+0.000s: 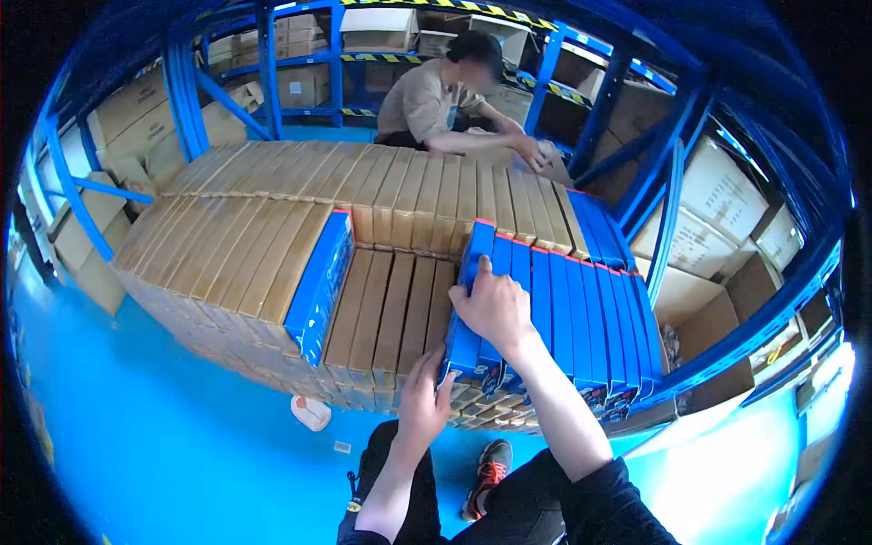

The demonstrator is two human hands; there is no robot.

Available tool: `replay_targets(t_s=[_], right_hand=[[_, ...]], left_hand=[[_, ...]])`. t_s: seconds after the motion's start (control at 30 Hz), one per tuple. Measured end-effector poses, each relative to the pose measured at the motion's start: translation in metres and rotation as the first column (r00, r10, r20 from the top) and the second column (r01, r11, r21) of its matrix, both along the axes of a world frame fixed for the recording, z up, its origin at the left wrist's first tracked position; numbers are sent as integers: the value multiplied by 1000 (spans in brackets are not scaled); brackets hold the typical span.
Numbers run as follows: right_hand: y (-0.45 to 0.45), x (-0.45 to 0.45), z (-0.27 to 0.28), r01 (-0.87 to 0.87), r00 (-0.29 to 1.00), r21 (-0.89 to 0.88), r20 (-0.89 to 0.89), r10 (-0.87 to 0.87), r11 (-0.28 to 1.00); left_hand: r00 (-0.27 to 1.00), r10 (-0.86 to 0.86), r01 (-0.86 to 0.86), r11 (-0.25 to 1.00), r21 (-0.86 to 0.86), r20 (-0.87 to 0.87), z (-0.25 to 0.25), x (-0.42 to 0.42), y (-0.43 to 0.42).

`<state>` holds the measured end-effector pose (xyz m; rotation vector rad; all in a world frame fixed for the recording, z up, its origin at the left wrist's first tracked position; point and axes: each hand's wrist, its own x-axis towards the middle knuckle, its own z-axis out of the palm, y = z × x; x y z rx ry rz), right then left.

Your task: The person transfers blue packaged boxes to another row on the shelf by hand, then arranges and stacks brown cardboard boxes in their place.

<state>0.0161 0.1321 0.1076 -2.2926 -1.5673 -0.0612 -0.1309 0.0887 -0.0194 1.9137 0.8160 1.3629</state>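
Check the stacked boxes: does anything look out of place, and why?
One blue box stands beside brown boxes, across a gap from the blue row at the right hand; it looks odd, sitting apart from its matches.

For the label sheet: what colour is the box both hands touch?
The box is blue, with a pinkish-red far edge; head view shows it best.

Brightly lit; white glare blows out the blue floor [227, 454] lower right. Upper right dim. Fisheye bends the shelf frame [186, 100], black corners. Far person's head [475, 59] blurred.
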Motion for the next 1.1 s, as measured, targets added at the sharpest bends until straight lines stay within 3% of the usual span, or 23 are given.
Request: replay_targets(t_s=[0.1, 0.2, 0.3, 0.6, 0.77, 0.9, 1.0, 1.1], right_hand=[[2, 7, -10, -9, 1000, -3, -7, 9, 1000], [4, 7, -25, -23, 999, 38, 49, 21, 999], [5, 6, -27, -16, 997, 4, 75, 16, 1000], [6, 16, -36, -50, 998, 20, 50, 49, 999], [5, 14, -44, -65, 982, 81, 184, 49, 995], [4, 9, -40, 13, 988, 58, 151, -22, 998], [10, 14, -57, -17, 976, 194, 217, -26, 981], [13, 14, -60, -1, 979, 164, 200, -32, 987]], left_hand=[[995, 21, -18, 999, 32, -97, 1, 2, 2], [984, -85, 59, 985, -163, -157, 4, 0, -1], [984, -82, 72, 995, -68, -159, -3, 3, 4], [988, -12, -9, 991, -135, -154, -3, 23, 8], [997, -11, -3, 981, -196, -74, -12, 27, 9], [993, 51, -63, 991, -114, -104, -15, 29, 7], [991, 39, -70, 966, -249, -127, -23, 33, 2], [989, 87, -107, 979, -172, -121, -22, 35, 0]])
